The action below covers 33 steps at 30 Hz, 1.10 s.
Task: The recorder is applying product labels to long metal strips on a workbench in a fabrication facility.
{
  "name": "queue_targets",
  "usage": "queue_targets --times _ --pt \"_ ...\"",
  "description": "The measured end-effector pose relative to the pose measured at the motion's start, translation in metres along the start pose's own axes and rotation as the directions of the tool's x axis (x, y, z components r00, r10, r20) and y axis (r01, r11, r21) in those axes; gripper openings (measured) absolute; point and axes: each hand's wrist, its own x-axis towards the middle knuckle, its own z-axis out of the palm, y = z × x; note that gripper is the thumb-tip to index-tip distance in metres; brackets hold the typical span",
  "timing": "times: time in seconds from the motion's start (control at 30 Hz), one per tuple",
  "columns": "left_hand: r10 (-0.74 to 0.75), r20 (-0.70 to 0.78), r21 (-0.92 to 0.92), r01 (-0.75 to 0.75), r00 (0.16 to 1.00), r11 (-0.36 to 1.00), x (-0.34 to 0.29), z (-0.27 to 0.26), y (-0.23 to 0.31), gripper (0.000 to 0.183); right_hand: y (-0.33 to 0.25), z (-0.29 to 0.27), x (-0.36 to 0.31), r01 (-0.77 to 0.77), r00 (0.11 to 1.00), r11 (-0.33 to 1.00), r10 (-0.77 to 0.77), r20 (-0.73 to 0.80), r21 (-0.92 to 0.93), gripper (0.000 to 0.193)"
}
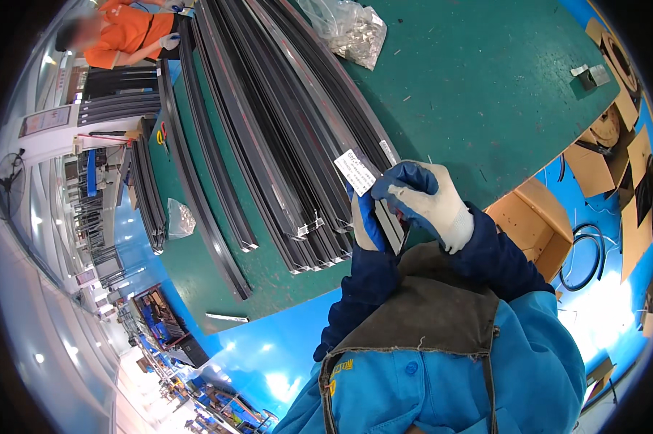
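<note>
Both of my hands wear white gloves with blue-coated fingers. My left hand (368,223) is closed round the near end of a long dark profile strip (390,228), close to the table's edge. A white printed label (354,172) lies at the strip just beyond my left fingers. My right hand (431,201) is beside it, its fingers curled together at the strip's end; what they pinch is hidden. More long black profile strips (269,130) lie side by side on the green table (471,94), to the left of my hands.
A clear bag of small metal pieces (355,36) lies at the far side, and a smaller bag (181,218) at the left. Yellow-handled scissors (161,133) lie on the table. Cardboard boxes (532,224) stand at the right. A co-worker in orange (135,32) stands at the far left.
</note>
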Motion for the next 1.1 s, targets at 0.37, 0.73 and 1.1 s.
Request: queue_targets --times 0.37,0.73,1.1 --pt "-0.007 0.009 -0.085 0.008 1.0 0.996 0.015 -0.005 -0.02 0.033 -0.03 0.013 0.003 -0.093 0.993 0.964 0.109 -0.05 0.25 0.015" --pt "0.053 -0.017 -0.065 -0.054 0.998 0.996 0.02 -0.02 -0.028 0.029 -0.037 0.019 0.002 -0.175 0.976 0.937 0.205 -0.07 0.304 0.018" --pt "0.077 0.048 -0.049 -0.075 0.996 0.996 0.024 -0.009 -0.02 0.029 -0.049 0.022 0.003 -0.18 0.972 0.942 0.215 -0.098 0.284 0.019"
